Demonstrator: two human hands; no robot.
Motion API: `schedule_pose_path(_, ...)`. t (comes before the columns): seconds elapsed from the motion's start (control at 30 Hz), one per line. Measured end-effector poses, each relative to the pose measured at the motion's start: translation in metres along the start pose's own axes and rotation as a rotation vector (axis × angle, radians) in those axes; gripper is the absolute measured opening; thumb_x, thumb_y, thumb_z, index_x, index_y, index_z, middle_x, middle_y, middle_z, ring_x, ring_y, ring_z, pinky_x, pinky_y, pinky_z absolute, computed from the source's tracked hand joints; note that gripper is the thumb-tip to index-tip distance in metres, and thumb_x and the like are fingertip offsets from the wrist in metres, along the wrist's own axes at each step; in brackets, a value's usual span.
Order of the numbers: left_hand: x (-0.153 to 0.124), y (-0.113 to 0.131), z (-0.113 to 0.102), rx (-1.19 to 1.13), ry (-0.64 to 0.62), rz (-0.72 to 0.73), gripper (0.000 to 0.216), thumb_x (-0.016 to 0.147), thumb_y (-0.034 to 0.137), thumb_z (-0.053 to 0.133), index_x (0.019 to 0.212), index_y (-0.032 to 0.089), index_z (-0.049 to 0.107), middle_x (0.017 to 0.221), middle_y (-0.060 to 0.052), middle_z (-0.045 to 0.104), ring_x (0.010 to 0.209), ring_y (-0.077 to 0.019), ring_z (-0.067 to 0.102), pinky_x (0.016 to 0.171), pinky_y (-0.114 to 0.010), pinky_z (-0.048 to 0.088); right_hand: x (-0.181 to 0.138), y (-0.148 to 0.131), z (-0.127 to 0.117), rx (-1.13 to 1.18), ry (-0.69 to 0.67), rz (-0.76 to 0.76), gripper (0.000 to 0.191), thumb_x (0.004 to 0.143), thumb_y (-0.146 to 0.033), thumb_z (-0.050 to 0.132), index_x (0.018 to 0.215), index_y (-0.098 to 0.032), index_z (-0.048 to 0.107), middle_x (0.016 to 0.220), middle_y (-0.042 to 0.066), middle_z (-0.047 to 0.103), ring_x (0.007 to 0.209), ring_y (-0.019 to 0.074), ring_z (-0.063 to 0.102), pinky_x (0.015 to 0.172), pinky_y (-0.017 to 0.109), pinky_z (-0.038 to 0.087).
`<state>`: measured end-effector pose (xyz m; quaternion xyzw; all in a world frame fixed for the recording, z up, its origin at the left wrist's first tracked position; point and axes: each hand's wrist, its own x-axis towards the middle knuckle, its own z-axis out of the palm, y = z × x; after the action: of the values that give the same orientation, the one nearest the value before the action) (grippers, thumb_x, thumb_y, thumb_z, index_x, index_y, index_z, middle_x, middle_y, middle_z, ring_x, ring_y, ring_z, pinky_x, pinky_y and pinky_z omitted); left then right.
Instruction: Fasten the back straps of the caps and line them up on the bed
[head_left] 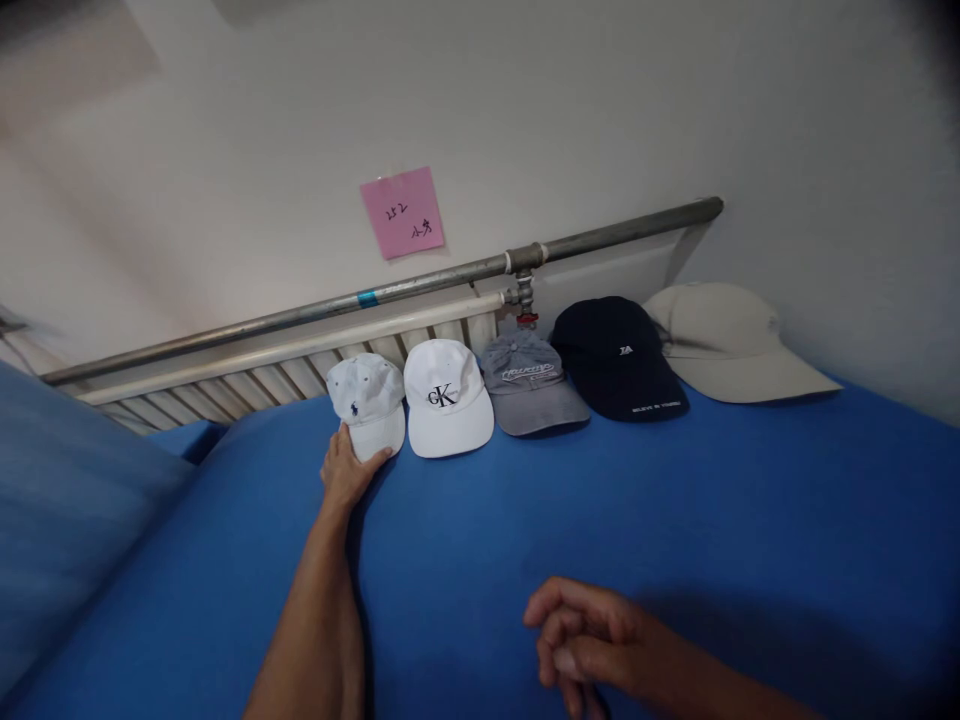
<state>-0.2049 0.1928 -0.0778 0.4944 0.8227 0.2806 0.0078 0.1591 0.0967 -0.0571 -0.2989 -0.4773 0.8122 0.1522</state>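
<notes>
Several baseball caps stand in a row on a blue bed sheet. My left hand is closed on the brim of the leftmost one, a pale cap with a small dark emblem; the thumb lies at the brim's right edge, the fingers at its left. Beside it sits a white cap with black letters. Further right are a grey cap with white script, a black cap and a beige cap. My right hand hovers at the lower middle, fingers loosely bent and apart, holding nothing visible.
Behind the caps, a white radiator and a grey metal pipe run along the wall. A red valve sits under the pipe joint. A pink note hangs above. Light blue fabric is at the left.
</notes>
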Motion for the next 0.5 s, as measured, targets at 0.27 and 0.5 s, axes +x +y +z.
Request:
schedule_pose_path(0.27, -0.004, 0.0, -0.003, -0.162, 0.187, -0.106, 0.079, 0.085, 0.054, 0.051, 0.144, 0.008, 0.03, 0.15, -0.025, 0.034, 0.14, -0.0358, 0.031, 0.113, -0.049, 0.024, 0.009, 0.007, -0.005, -0.072, 0.064, -0.132, 0.025, 0.076, -0.031, 0.061, 0.096, -0.019, 0.052, 0.076, 0.0, 0.061, 0.054, 0.0083, 0.056, 0.048, 0.02, 0.04)
schedule_pose_path(0.5, -0.037, 0.012, -0.019, -0.277, 0.445, -0.308, 0.059, 0.091, 0.041, 0.041, 0.136, 0.003, 0.04, 0.14, -0.029, 0.043, 0.136, -0.0392, 0.034, 0.11, -0.055, 0.023, 0.014, -0.002, -0.01, -0.34, 0.234, -0.296, 0.01, 0.085, -0.025, 0.052, 0.09, -0.019, 0.056, 0.076, -0.001, 0.058, 0.05, 0.0052, 0.048, 0.048, 0.019, 0.037)
